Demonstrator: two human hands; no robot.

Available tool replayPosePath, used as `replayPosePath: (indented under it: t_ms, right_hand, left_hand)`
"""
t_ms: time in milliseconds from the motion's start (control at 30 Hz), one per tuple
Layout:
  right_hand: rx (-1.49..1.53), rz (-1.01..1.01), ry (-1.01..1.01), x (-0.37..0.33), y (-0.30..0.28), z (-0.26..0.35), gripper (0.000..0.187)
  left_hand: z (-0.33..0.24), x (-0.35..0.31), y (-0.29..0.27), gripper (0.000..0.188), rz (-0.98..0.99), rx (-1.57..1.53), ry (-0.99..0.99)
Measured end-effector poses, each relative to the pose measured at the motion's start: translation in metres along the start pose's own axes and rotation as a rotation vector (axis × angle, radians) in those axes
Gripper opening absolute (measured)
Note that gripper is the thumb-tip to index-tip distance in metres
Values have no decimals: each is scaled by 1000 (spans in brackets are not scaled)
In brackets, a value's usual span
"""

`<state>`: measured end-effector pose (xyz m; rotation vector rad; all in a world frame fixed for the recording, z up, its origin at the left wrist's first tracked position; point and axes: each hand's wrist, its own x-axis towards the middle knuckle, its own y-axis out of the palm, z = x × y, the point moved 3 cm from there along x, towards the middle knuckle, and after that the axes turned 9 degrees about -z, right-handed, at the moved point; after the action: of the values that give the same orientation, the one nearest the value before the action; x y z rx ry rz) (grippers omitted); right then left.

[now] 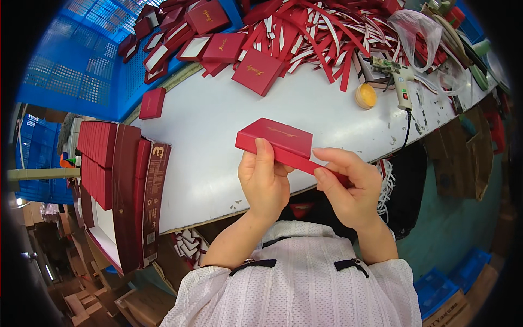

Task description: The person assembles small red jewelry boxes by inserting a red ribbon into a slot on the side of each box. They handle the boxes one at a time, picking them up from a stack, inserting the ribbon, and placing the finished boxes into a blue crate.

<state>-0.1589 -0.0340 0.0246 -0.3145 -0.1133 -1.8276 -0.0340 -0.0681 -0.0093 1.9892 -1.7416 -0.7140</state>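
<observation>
Box (277,136) is held above the table (199,147), near its front edge. The left hand (264,182) curls around it, thumb on its near side; the right hand (351,191), partly curled, pinches a red strip (298,161) running along that side.

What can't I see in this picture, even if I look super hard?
All in the head view:
Inside of the box: its own walls hide it.
Some fingertips of the left hand: behind the box.
Part of the strip: covered by the right hand.
Far end of the cord: lost past the table edge.
Top of the crate: cut off by the picture's upper edge.
</observation>
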Motion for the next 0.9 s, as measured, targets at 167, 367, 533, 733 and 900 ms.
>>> replayPosePath:
  t_ms: [167,367,533,733,900]
  right_hand:
    - [31,9,79,-1,3,-14,26]
    - [-195,51,-62,3,-10,-22,15]
    - [-177,62,-20,9,-19,-23,14]
    - [-51,73,100,8,-12,-27,16]
    - [7,56,191,7,-14,-28,16]
  left_hand:
    - [-2,-4,1,29,-32,-32,-28]
    - [-3,-2,-14,29,-168,-246,-163]
    - [-16,-1,-14,29,-97,-581,-392]
    - [-15,-9,-14,30,-168,-621,-433]
    - [-10,-7,-21,31,-173,-641,-430]
